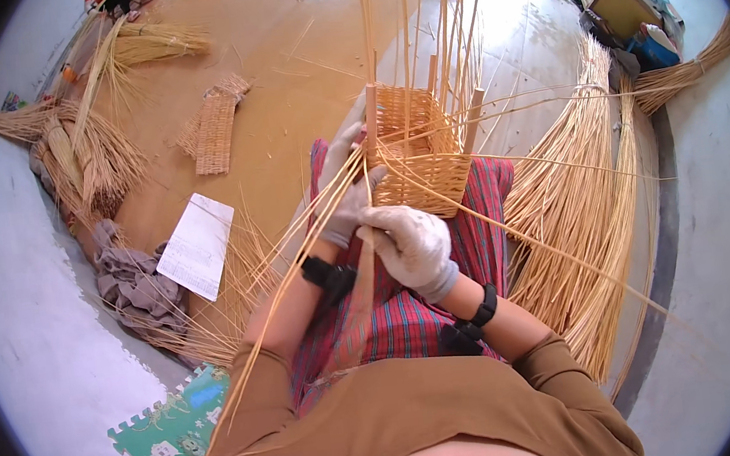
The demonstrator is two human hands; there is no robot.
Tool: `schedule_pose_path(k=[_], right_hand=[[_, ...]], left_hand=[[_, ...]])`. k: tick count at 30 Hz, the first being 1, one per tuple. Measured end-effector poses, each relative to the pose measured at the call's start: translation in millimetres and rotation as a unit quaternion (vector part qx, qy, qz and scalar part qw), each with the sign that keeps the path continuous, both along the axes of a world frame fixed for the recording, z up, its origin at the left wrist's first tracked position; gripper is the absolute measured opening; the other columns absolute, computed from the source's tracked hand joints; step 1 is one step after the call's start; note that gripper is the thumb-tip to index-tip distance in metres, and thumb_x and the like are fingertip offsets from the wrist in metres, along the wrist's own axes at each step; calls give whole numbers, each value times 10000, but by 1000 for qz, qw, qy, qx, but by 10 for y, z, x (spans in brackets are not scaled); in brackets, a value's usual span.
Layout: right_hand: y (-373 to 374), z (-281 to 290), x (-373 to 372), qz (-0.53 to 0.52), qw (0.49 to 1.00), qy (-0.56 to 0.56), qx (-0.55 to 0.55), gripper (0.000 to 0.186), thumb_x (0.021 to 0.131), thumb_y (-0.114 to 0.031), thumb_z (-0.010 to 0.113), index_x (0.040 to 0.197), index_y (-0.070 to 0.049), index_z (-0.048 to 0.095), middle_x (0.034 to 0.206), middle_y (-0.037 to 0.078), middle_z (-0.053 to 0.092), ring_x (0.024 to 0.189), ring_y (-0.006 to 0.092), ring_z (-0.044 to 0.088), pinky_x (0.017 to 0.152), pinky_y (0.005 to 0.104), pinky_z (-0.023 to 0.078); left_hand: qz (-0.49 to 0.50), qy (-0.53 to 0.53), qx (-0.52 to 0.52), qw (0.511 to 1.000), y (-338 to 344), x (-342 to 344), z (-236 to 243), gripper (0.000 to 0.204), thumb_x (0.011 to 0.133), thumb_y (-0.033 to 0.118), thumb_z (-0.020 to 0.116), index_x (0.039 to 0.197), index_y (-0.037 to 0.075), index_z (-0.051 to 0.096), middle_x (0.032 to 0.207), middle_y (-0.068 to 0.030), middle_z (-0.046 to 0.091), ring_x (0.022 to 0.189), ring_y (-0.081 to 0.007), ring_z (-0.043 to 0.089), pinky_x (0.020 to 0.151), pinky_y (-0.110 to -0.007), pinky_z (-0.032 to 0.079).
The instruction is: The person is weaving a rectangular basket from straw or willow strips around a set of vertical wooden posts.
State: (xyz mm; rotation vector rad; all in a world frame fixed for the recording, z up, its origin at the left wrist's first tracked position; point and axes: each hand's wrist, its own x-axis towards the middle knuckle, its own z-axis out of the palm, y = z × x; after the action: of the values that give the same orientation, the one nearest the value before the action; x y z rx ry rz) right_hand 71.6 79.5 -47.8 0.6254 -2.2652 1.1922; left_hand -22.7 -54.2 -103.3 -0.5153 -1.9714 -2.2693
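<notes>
A partly woven wicker basket [419, 191] rests on my lap, with wooden posts at its corners and long thin stakes rising from it. My left hand [346, 203], in a pale work glove, grips the basket's left edge, fingers along the outside and thumb towards me. Just nearer to me, my right hand [413, 245], also gloved, is closed in a pinch on a wicker strand [365, 295] blurred by motion. Several loose strands run from the basket's near left corner past my left arm, and others stretch out to the right.
Large bundles of wicker strands [574, 224] lie at the right; more bundles [95, 154] lie at the far left. A flat woven panel [217, 137], a white sheet [198, 245], a grey cloth [135, 279] and a green foam mat [173, 435] are on the left.
</notes>
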Motion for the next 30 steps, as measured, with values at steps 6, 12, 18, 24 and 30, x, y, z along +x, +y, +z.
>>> schedule_pose_path(k=[6, 12, 18, 24, 30], right_hand=[[-229, 16, -124, 67, 997, 15, 37, 370, 853, -145, 786, 1207, -92, 692, 1248, 119, 709, 1169, 315, 674, 931, 432, 551], [-204, -22, -63, 56, 998, -37, 10, 402, 844, -135, 787, 1237, -114, 703, 1333, 122, 631, 1203, 331, 639, 984, 445, 534], [-150, 61, -57, 62, 995, -18, 72, 406, 823, -145, 809, 1220, -107, 737, 1207, 99, 676, 1130, 331, 668, 936, 432, 562], [363, -143, 14, 6, 998, 61, 9, 169, 869, -58, 756, 1037, -49, 736, 1100, 105, 743, 1034, 304, 742, 876, 396, 604], [888, -514, -333, -171, 845, -277, -424, 151, 981, -78, 718, 1114, -9, 707, 967, 69, 726, 793, 116, 679, 647, 260, 549]], left_hand=[[-177, -154, 206, 950, -220, -47, 23, 458, 1122, 183, 440, 1556, 39, 415, 1474, -126, 563, 1307, -178, 578, 1123, -314, 488], [-245, -189, 19, 951, -552, -549, 6, 554, 997, 109, 718, 1517, 121, 529, 1126, -19, 695, 1013, -110, 648, 912, -300, 562], [-346, -145, -75, 924, -548, -829, -24, 564, 992, 70, 706, 1518, 77, 500, 1227, -25, 681, 1127, -104, 605, 1006, -294, 522], [-324, -124, -79, 934, -402, -685, 22, 762, 881, 218, 855, 1508, 47, 456, 1423, -80, 583, 1318, -175, 530, 1151, -349, 429], [-134, -45, -150, 979, -215, -425, -69, 527, 851, 214, 876, 1281, 108, 591, 1245, -67, 578, 1202, -211, 537, 1077, -371, 452]])
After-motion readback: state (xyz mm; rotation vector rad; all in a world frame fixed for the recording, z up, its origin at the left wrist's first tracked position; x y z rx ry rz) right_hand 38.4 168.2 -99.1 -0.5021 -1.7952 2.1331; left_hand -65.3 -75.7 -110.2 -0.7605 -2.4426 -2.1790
